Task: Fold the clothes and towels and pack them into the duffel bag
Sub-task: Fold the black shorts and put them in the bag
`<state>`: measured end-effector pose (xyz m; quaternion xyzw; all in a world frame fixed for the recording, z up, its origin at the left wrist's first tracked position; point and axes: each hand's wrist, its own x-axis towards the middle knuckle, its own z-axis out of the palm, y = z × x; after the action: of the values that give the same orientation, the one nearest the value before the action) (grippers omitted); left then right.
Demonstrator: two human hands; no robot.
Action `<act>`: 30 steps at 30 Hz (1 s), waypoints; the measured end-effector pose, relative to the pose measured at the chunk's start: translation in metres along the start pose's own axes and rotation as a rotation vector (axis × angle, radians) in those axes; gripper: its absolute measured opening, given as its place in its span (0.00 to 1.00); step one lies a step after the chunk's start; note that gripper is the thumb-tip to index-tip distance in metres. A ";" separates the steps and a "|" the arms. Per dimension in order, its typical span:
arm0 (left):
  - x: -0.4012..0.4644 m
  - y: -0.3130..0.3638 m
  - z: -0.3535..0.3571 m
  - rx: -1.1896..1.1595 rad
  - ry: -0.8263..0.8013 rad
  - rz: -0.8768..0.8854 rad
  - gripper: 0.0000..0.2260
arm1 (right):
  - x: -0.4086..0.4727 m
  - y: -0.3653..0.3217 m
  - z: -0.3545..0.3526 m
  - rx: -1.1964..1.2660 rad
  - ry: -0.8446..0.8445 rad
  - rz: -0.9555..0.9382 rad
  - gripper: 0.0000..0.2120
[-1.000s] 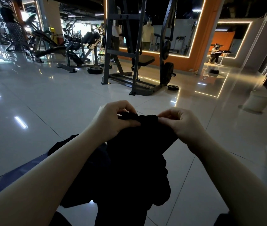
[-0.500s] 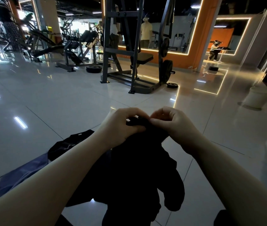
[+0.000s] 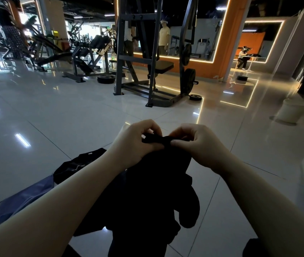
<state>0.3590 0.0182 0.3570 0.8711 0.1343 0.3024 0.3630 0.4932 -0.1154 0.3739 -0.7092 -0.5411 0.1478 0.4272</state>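
You hold the black garment (image 3: 147, 193) up in front of you, and it hangs from your fingers in a loose bunch, its lower folds dropping below your forearms. Your left hand (image 3: 134, 143) pinches the top edge between thumb and curled fingers; your right hand (image 3: 197, 145) pinches the same edge just beside it, thumb pressed on the cloth.

Over the last second your two hands have drawn together: they gripped the edge a little apart, and now your fingertips nearly touch at the middle. I judge you are gathering or searching along the hem or collar for a corner, so the fold itself has not begun and this piece is far from packed.

Below and to the left of your left fingers, a second dark garment (image 3: 77, 164) lies crumpled on the tiled floor (image 3: 73, 117), touching a blue-grey cloth (image 3: 23, 199) nearer you. No duffel bag shows in view.

Well beyond your fingers stands a weight rack (image 3: 153, 52), with a pale bin (image 3: 290, 112) off to the right.
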 end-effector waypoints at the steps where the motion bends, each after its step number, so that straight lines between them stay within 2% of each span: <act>1: 0.000 0.001 0.000 -0.022 0.001 -0.013 0.11 | 0.001 0.000 0.002 0.078 0.040 0.006 0.06; 3: 0.000 0.004 0.000 -0.074 0.008 -0.036 0.14 | 0.002 0.000 0.006 0.208 0.104 0.010 0.06; 7: 0.000 0.005 0.002 -0.073 0.015 0.009 0.18 | 0.005 0.000 0.012 0.221 0.156 -0.005 0.06; 12: 0.004 0.001 0.005 -0.029 0.063 0.049 0.11 | 0.005 -0.003 0.017 0.290 0.220 0.012 0.04; 14: 0.005 0.000 0.003 -0.037 0.084 0.035 0.09 | 0.004 -0.003 0.016 0.330 0.250 0.071 0.08; 16: 0.004 -0.003 -0.001 -0.052 0.111 0.001 0.12 | 0.003 -0.004 0.012 0.377 0.264 0.136 0.14; 18: 0.003 -0.006 -0.006 -0.058 0.135 -0.034 0.13 | 0.003 -0.002 0.007 0.407 0.249 0.196 0.18; 21: 0.002 -0.010 -0.013 -0.053 0.167 -0.051 0.15 | 0.001 0.002 -0.001 0.452 0.225 0.300 0.10; 23: 0.002 -0.012 -0.015 -0.046 0.167 -0.051 0.17 | -0.002 0.007 0.001 0.424 0.095 0.334 0.10; 25: 0.002 -0.013 -0.015 -0.028 0.157 -0.048 0.18 | -0.004 0.008 0.006 0.455 -0.021 0.301 0.09; 30: 0.003 -0.013 -0.016 0.034 0.171 -0.028 0.19 | -0.001 0.005 0.008 0.521 -0.015 0.220 0.09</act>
<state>0.3510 0.0371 0.3577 0.8461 0.1821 0.3682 0.3396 0.4913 -0.1128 0.3652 -0.6289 -0.4077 0.3326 0.5723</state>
